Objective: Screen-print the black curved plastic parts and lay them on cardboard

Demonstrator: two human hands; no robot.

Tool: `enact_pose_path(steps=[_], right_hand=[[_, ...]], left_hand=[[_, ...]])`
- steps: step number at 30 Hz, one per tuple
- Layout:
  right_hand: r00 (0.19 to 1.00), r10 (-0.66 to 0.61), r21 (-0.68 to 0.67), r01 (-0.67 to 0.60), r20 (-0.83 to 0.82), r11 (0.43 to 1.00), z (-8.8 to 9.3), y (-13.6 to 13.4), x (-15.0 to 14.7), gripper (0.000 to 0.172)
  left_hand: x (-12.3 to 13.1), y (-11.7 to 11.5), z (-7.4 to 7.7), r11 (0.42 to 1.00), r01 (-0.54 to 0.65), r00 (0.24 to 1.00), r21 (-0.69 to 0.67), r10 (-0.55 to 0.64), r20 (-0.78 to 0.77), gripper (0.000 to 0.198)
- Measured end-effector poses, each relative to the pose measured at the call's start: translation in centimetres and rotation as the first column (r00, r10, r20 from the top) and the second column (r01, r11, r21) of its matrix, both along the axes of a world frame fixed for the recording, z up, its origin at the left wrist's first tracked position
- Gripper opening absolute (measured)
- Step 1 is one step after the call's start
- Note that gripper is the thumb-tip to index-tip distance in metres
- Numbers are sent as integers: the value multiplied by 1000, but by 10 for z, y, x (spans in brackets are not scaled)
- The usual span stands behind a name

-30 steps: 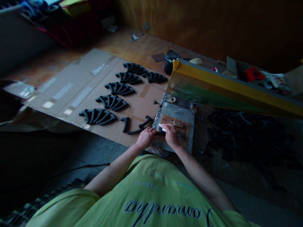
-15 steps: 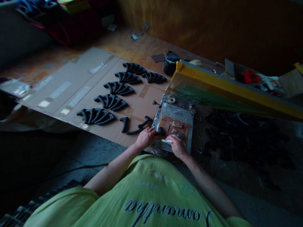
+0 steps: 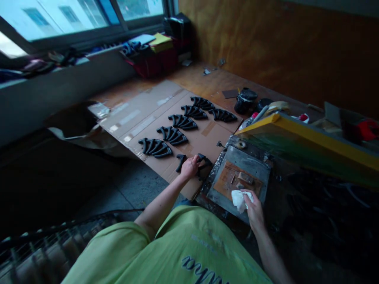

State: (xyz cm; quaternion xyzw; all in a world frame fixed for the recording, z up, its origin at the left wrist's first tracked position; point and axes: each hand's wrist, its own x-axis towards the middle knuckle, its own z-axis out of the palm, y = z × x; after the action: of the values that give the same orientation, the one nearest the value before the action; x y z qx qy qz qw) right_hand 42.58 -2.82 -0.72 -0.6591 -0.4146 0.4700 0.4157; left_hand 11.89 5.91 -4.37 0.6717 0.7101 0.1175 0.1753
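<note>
My left hand [image 3: 190, 169] is over the cardboard sheet, its fingers closed on a curved black handle-like piece [image 3: 205, 161]. Another such piece lies under or against it, and their overlap is hard to make out. Just left of the hand rests a single black piece [image 3: 180, 162]. My right hand [image 3: 255, 209] grips a crumpled white tissue [image 3: 239, 200] above the near edge of a metal plate [image 3: 217, 194]. On that plate sits a brown board [image 3: 224, 178] with a small block [image 3: 245, 178] on it.
Several fanned groups of black pieces [image 3: 155, 148] lie on the cardboard [image 3: 154, 92]. A yellow-edged screen frame [image 3: 310, 134] stands tilted over the plate's right side. Behind are a black pot [image 3: 245, 100] and a tape roll [image 3: 280, 105]. More black pieces [image 3: 325, 213] are heaped in shadow at right.
My left hand has moved from the plate's left edge onto the cardboard with a black piece. My right hand has drawn back with the tissue. The view has swung left and up.
</note>
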Motion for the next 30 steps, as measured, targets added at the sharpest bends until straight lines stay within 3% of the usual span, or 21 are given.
enact_pose_path(steps=[4,9,12,15,18,21,24,27,30], right_hand=[[1000,20,-8,-20,-13,1000,-2,6,-12,35],[997,76,-20,-76,-13,997,-6,12,-22,35],[995,102,-26,-102,11,994,-8,14,-27,37],[992,122,-42,-121,28,992,-8,16,-33,38],[990,137,-45,-136,43,990,-7,19,-39,36],[990,138,-32,-137,41,990,-7,22,-45,36],[989,145,-35,-144,34,989,-8,24,-48,37],[988,152,-29,-151,32,988,-10,24,-49,37],[989,142,-30,-141,35,990,-10,24,-47,36]], left_hand=[[5,1,-3,997,44,998,-56,-46,-44,32],[7,1,-10,994,109,991,-20,-110,-73,59],[8,3,-15,988,152,986,-14,-153,-72,54],[13,7,-16,992,120,988,-29,-122,-90,52],[15,12,-11,990,120,988,-69,-126,-89,58],[12,18,-6,975,197,976,-103,-205,-74,62],[8,22,-4,957,263,960,-122,-272,-65,56],[5,23,-7,950,290,953,-117,-297,-53,37],[-2,22,-7,960,280,960,-16,-280,-5,27]])
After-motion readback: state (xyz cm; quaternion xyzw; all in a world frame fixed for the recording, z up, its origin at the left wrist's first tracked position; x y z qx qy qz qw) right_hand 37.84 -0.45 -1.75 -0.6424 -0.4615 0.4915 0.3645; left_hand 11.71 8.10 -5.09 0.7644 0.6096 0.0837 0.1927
